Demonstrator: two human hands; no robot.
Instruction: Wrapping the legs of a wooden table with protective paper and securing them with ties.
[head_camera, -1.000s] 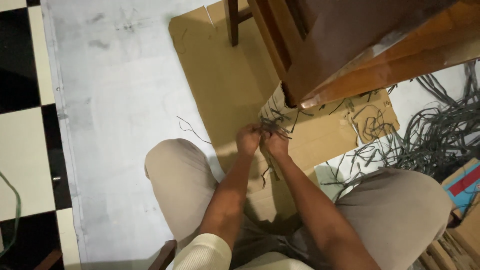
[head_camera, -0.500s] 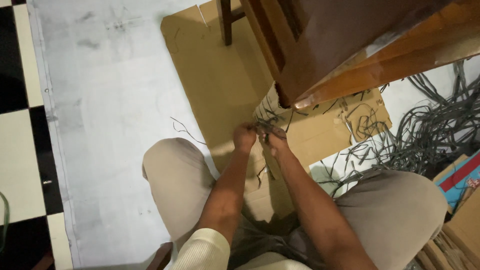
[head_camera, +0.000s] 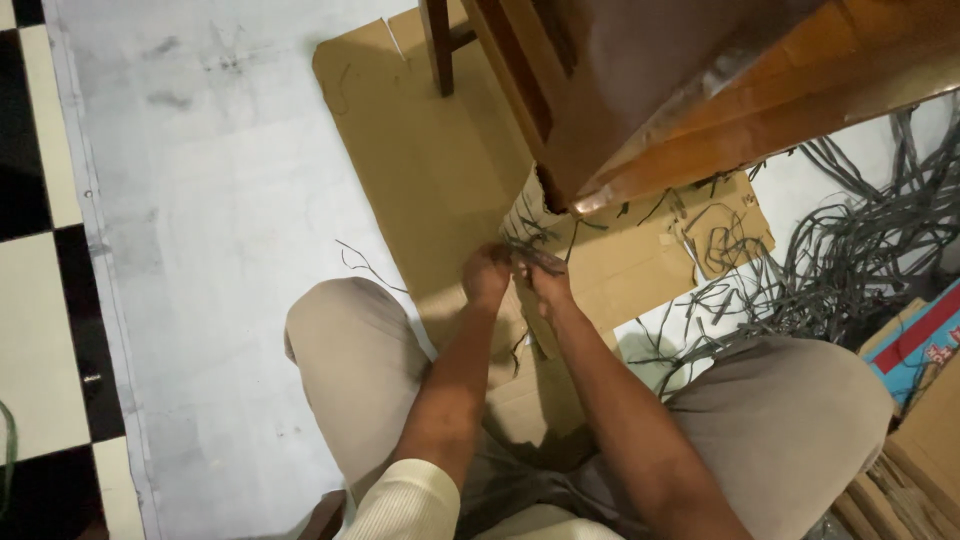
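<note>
Person sitting with knees apart in beige trousers, both arms reaching toward 12 o'clock; left hand (head_camera: 487, 275) and right hand (head_camera: 548, 280) meeting just below the wrapped corner of a brown wooden furniture piece (head_camera: 640, 90); both hands closing fingers on thin dark grey strips (head_camera: 530, 258), the two hands pressing together, touching; strips sitting right between the fingertips, at 12 o'clock from the wrists, against the pale wrapped leg (head_camera: 528, 210); exact finger grip too small to tell; flat brown cardboard sheet (head_camera: 420, 150) lying under the hands on the white floor covering (head_camera: 220, 200); loose pile of long dark grey strips (head_camera: 860, 240) spreading at 3 o'clock, well apart from the hands; one stray dark strand (head_camera: 360, 262) lying at 9 o'clock near the left knee; black-and-cream checkered tiles (head_camera: 40, 300) running along the far 9 o'clock edge.
</note>
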